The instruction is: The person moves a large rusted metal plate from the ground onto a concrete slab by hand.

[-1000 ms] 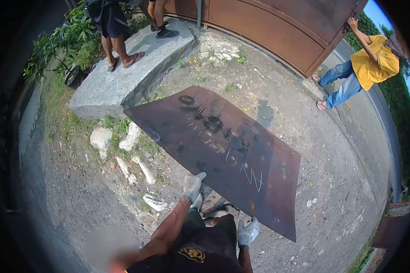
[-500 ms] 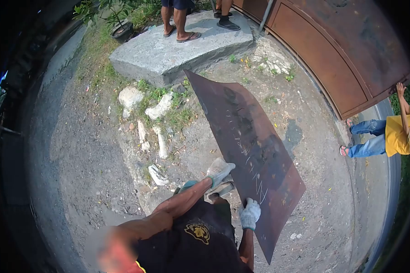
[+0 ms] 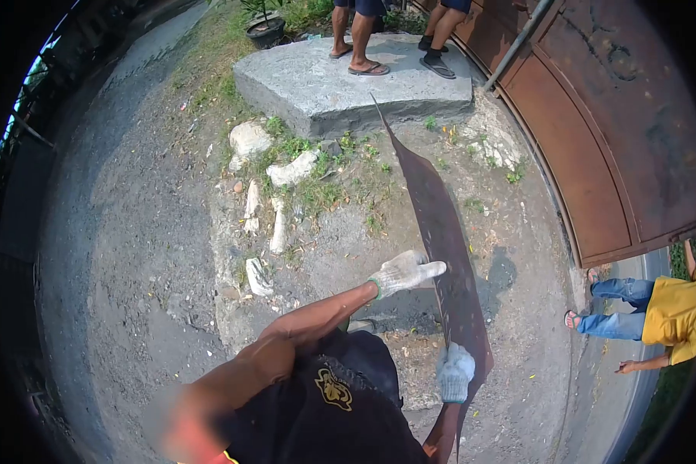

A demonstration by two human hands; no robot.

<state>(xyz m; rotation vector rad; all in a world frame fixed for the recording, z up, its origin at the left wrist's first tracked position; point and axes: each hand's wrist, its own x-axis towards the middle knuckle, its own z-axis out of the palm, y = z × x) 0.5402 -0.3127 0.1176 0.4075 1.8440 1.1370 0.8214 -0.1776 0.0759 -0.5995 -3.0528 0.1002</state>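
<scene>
A thin, rust-brown metal sheet (image 3: pixel 441 209) stands in front of me, seen nearly edge-on, with its far tip reaching toward the concrete slab. My left hand (image 3: pixel 404 273), in a whitish knitted glove, is closed at the sheet's near edge about halfway along. Its fingertips lie against the metal. Lower down, my right hand (image 3: pixel 455 373), gloved the same way, is closed on the sheet near its bottom end. The fingers of the right hand are partly hidden from view.
A raised concrete slab (image 3: pixel 348 85) bears the legs of two people in sandals. On the right is a large rusty metal gate (image 3: pixel 580 147), with a person in a yellow shirt (image 3: pixel 673 321) beside it. Pale stones (image 3: pixel 249 141) and weeds lie on the rough ground.
The sheet has turned from showing its broad face to nearly edge-on, with both my hands still on it. The person in yellow has lowered a hand from the gate. My view has shifted.
</scene>
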